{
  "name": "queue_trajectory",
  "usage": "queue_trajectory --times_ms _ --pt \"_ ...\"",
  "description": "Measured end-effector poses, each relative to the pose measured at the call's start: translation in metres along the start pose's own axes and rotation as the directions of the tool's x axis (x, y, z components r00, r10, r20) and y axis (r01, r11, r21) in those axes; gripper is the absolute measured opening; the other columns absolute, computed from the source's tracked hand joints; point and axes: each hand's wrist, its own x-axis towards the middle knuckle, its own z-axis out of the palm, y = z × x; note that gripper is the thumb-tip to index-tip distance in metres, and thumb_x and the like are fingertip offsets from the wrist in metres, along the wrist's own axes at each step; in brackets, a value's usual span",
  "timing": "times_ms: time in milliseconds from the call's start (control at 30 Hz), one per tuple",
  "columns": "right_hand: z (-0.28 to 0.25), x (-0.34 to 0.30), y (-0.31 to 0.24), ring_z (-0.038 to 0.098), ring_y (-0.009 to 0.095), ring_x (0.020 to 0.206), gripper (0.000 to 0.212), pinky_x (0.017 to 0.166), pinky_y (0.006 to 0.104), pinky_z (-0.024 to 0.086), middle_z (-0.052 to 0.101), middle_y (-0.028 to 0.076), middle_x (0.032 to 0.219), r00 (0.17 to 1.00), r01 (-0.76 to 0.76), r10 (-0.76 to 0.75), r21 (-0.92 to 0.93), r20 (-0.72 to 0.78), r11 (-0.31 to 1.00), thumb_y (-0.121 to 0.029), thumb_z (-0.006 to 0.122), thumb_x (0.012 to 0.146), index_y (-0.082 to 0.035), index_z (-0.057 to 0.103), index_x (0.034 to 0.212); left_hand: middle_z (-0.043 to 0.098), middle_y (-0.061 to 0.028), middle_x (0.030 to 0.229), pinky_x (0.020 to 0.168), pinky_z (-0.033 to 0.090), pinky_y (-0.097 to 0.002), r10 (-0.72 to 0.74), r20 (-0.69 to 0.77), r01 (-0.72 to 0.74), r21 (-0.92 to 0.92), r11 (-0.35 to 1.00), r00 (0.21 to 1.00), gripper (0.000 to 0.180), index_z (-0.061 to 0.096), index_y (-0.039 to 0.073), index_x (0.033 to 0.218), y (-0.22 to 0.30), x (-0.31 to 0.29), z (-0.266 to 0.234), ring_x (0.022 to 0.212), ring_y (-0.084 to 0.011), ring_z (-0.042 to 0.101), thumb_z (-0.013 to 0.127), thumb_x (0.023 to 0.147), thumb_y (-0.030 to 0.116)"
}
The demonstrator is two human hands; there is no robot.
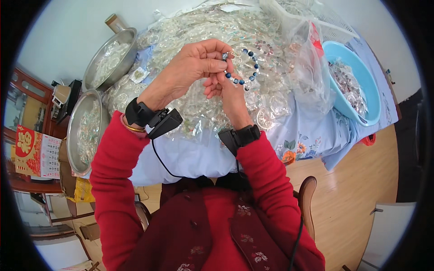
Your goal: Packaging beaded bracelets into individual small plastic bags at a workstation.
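Note:
A beaded bracelet [241, 81] of dark blue, pale and silvery beads hangs as a loop in front of me, above a heap of clear plastic bags. My left hand [194, 63] is closed, pinching the loop's left side between thumb and fingers. From below, my right hand [233, 99] is closed against the same side, its thumb up by the beads and its other fingers curled. The fingertips overlap there, so the exact part they grip is hidden. Thin silvery bits show beside the fingers. Under both hands lie the bagged pieces of jewellery [190, 113].
Two metal basins [92, 171] with bagged pieces stand at the left. On the right are a light blue basin [374, 115], a clear plastic bag [312, 77] and a white basket [289, 22]. A flowered blue cloth [316, 135] covers the table; a cable [159, 160] hangs from my left wrist.

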Motion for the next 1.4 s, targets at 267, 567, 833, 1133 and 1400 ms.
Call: queue_trajectory --times_ms 267,567,833,1133,1400 --pt "-0.001 0.004 -0.006 0.057 0.014 0.058 0.028 0.050 0.0247 0.047 0.058 0.008 0.072 0.993 -0.115 0.114 -0.034 -0.035 0.993 -0.023 0.040 0.095 -0.001 0.049 0.110 0.061 -0.0046 0.091 0.068 0.047 -0.0215 0.028 -0.052 -0.030 -0.028 0.999 0.998 0.025 0.053 0.002 0.108 -0.002 0.006 0.001 0.071 -0.0090 0.057 0.054 0.083 0.002" --pt "-0.009 0.000 0.006 0.060 0.016 0.063 0.015 0.053 0.0257 0.050 0.061 0.010 0.080 0.999 -0.040 0.039 0.102 0.007 0.994 -0.015 0.049 0.089 -0.002 0.055 0.089 0.063 -0.0081 0.082 0.063 0.045 -0.0198 -0.208 0.284 0.166 0.165 0.972 0.936 0.021 0.055 -0.001 0.101 0.035 0.034 0.053 0.069 -0.0092 0.057 0.057 0.080 0.005" --pt "-0.028 -0.004 0.051 0.050 0.016 0.105 0.036 0.076 0.0278 0.047 0.048 0.005 0.120 0.976 0.219 -0.211 -0.285 0.059 0.933 -0.019 0.045 0.092 -0.005 0.043 0.125 0.059 -0.0144 0.099 0.079 0.050 -0.0287 0.283 0.123 -0.244 -0.264 0.933 0.951 0.027 0.053 -0.008 0.105 0.033 0.133 0.133 0.085 -0.0205 0.062 0.054 0.082 0.006" --pt "-0.001 0.005 0.003 0.058 0.014 0.058 0.022 0.053 0.0247 0.047 0.061 0.009 0.072 0.985 -0.134 0.125 -0.070 -0.115 0.989 -0.021 0.053 0.087 0.000 0.059 0.092 0.062 -0.0097 0.099 0.078 0.048 -0.0268 0.251 -0.263 -0.246 0.052 0.968 0.931 0.026 0.056 -0.003 0.105 -0.013 0.069 0.003 0.086 -0.0165 0.061 0.055 0.080 0.005" --pt "-0.004 0.007 0.006 0.057 0.014 0.055 0.023 0.050 0.0241 0.046 0.061 0.009 0.072 0.997 -0.051 0.047 -0.064 -0.066 0.997 -0.018 0.053 0.090 0.003 0.057 0.096 0.064 -0.0043 0.086 0.071 0.047 -0.0259 0.109 -0.593 0.015 0.200 0.980 0.798 0.016 0.062 0.001 0.092 -0.092 -0.071 -0.123 0.079 -0.0117 0.060 0.057 0.077 0.006"
